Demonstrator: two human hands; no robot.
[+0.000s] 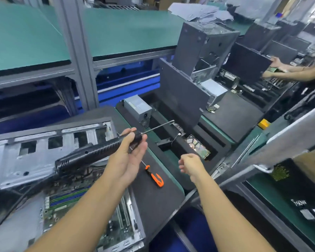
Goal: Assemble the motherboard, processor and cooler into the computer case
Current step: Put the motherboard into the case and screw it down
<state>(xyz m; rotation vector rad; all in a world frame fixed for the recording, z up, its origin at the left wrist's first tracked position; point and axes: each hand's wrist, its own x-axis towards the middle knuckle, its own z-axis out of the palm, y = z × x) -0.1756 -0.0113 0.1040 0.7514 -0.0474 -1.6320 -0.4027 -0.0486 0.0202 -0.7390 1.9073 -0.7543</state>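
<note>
**Head view.** Your left fingers [143,138] were curled round the front end of a black electric screwdriver [91,153], with the thumb laid over the top of its ribbed collar. Your left hand [133,151] was turned palm-up and held the tool roughly level in the air. Its thin bit shaft [158,126] pointed away to the right, and its vented rear end reached back to the left, above the computer case [11,157].

The fingers of your right hand [189,163] were loosely curled inward. Nothing showed in them, and the hand touched nothing. It hung in the air to the right of the left hand and apart from it.

The case lay open at the lower left, its bare metal inner wall tilted up behind. The motherboard [65,199] lay inside it, partly hidden by your left forearm and the screwdriver body. Green and blue slots showed on the board.

An orange-handled tool [156,179] lay on the black mat [153,200] just right of the case, below and between your two hands. Beyond it, a dark foam tray [220,140] held a grey power supply unit [138,108] standing at its far end. A hard drive [198,148] sat in a recess just above your right hand.

Farther right, a second case [198,44] stood upright. Another person's hands [275,61] gripped a dark panel at the next station. Green-topped shelving [125,33] ran across the back.
</note>
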